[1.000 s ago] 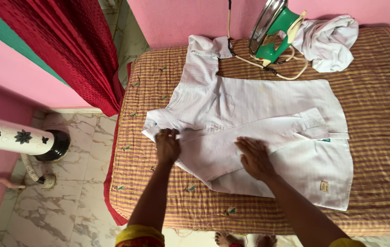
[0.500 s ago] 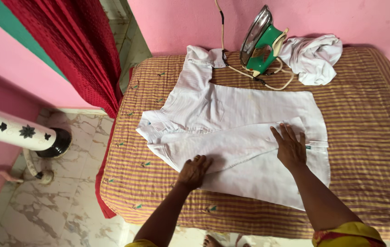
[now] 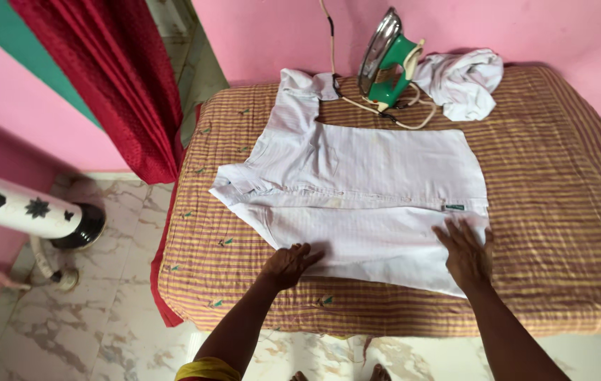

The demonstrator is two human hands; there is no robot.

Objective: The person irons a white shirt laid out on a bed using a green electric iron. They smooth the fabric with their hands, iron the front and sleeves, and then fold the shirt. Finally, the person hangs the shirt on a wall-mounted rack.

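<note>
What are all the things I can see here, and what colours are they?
Shirt: one, white, spread flat on the padded table.
Iron: one, green with a shiny metal plate, standing on end at the far edge.
Cord: one, cream, running from the iron up the wall.
Crumpled cloth: one, white, beside the iron.
Table cover: one, yellow and red striped, under the shirt.
Curtain: one, dark red, hanging at the left.
Wall: pink, behind the table.
Floor: pale marble, lower left.
White tube with black flower prints: one, far left.
Left hand: one, resting on the shirt's near edge.
Right hand: one, flat on the shirt's near right corner.
</note>
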